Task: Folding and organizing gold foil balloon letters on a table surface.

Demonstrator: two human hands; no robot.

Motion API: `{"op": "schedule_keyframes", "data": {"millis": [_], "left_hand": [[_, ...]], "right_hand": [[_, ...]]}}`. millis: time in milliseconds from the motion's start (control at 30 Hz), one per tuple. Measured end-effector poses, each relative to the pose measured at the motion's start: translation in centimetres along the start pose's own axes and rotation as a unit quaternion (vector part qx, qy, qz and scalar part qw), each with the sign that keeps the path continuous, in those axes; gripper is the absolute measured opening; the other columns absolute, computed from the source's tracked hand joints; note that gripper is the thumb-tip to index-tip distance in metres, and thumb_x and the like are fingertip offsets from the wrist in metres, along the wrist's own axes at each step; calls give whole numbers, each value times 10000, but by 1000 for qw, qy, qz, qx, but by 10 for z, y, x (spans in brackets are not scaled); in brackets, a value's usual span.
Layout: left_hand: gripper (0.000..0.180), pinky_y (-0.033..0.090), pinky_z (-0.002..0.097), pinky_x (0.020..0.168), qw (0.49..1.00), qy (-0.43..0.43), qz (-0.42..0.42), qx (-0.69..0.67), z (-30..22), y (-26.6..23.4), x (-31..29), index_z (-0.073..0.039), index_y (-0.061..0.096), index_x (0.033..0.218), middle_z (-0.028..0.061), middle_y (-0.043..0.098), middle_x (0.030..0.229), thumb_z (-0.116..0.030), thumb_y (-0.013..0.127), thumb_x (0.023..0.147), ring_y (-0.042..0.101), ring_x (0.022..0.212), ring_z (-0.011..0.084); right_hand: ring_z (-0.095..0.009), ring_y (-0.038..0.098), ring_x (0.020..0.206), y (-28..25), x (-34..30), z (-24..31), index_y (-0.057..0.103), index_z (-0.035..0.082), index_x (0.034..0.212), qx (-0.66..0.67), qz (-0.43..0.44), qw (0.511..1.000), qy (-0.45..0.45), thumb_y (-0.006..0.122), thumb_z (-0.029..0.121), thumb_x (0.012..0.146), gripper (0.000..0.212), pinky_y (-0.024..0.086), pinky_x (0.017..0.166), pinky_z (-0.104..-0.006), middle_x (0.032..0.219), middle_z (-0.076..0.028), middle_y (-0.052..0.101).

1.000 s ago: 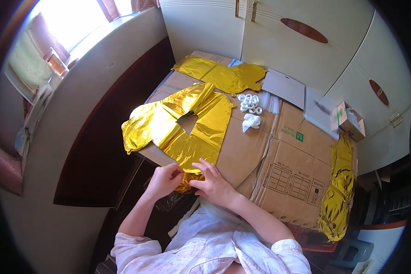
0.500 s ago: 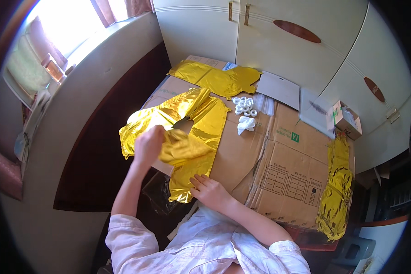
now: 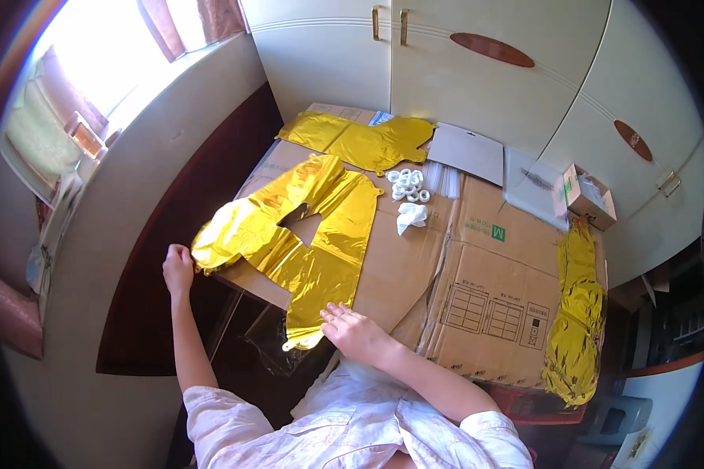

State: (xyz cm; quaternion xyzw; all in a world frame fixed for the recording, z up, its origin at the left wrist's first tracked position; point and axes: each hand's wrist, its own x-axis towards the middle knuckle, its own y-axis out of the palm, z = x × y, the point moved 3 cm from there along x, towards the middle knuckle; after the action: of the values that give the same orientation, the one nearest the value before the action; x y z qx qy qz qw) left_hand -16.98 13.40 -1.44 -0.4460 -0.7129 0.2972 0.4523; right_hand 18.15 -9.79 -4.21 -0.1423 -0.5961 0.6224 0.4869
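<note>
The gold foil sheet (image 3: 332, 270) looks glossy and lightly creased, the brown cardboard (image 3: 399, 273) matt, the cream cabinet doors (image 3: 477, 102) smooth, the shirt (image 3: 352, 414) soft, wrinkled cloth.

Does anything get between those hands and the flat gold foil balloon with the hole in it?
Nothing visible does. The right hand touches the near end of the gold foil balloon, and the left hand is at its left end, with no object between.

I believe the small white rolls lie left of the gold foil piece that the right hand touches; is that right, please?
Not quite: the head view shows the small white rolls lying right of the gold foil piece that the right hand touches.
</note>
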Motion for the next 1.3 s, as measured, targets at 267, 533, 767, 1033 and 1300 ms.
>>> {"op": "schedule_keyframes", "data": {"millis": [267,533,767,1033,1300], "left_hand": [[139,501,293,599,945,188,180,-197,-141,-40,-112,-17,628,908,116,637,763,-80,661,789,640,675,190],[327,519,316,619,821,370,393,-188,-208,-50,-174,-68,661,949,88,659,813,-230,768,686,644,686,250],[184,511,346,561,859,386,322,-97,-206,-35,-195,-78,626,844,84,647,720,-204,687,725,634,613,250],[132,501,335,530,883,254,345,-193,-196,-27,-188,-20,645,780,141,631,676,-150,646,767,618,562,274],[163,362,216,455,844,21,442,-302,-169,9,-161,25,647,786,-21,554,603,-133,682,812,456,533,32]], "right_hand": [[-256,646,787,-5,3,-23,629,78,835,183,0,979,85,537,130,813,108,521,726,-373,825,-107,651],[-270,631,716,-12,11,-27,625,86,780,236,5,957,169,621,220,775,134,503,643,-382,752,-86,637],[-261,632,718,-14,14,-25,613,87,763,208,11,965,159,644,292,770,207,498,631,-390,721,-90,623],[-299,617,880,-22,10,-19,599,81,864,248,-30,953,169,728,225,728,237,514,739,-378,1025,-108,590],[-324,458,1150,-25,6,-16,603,87,996,166,-44,985,21,744,245,716,351,407,963,-450,1226,-121,460]]}}
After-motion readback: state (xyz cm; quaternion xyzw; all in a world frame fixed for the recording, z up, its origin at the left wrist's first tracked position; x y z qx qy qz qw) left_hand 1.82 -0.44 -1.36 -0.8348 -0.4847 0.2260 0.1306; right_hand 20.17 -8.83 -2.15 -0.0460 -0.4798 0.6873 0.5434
